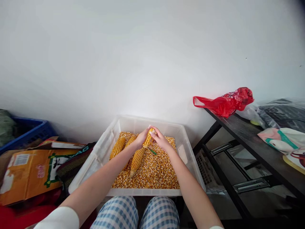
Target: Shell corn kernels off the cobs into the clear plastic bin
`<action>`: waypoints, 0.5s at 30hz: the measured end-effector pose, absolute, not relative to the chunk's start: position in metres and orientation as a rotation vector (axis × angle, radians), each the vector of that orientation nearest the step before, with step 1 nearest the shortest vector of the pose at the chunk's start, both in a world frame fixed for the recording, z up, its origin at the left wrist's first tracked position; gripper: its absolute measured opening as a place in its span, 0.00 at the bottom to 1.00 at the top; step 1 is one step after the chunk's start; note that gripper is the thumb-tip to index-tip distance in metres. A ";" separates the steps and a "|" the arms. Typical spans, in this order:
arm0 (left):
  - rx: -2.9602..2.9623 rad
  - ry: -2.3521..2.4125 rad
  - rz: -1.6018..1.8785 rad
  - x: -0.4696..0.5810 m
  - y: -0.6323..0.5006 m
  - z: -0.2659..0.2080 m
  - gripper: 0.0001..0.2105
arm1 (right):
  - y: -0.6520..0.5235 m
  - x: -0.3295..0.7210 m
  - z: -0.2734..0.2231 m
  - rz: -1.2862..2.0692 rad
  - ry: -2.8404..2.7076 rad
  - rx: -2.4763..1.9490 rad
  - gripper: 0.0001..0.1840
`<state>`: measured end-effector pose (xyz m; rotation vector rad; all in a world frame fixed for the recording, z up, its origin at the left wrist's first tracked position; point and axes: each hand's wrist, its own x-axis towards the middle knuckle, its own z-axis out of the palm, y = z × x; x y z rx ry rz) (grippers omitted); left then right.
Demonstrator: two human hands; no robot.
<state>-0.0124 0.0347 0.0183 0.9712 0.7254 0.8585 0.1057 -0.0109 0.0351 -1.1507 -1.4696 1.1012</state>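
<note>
Slanting steeply up-right, held corn cob [148, 139]

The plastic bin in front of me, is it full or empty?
Partly full: corn kernels lie spread inside the bin, and its walls rise bare above them.

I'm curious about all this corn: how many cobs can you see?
4: one cob between the left hand and right hand, one just below them, one furthest left in the tub, one partly behind the left forearm. More may be hidden.
</note>
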 end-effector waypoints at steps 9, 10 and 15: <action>0.906 0.620 0.833 -0.008 0.032 0.021 0.18 | -0.012 0.101 0.039 1.167 -1.346 -1.167 0.28; 0.910 0.631 0.802 -0.008 0.033 0.019 0.18 | -0.012 0.100 0.037 1.165 -1.342 -1.181 0.29; 0.913 0.635 0.704 -0.011 0.037 0.014 0.21 | -0.009 0.102 0.031 1.206 -1.390 -1.132 0.31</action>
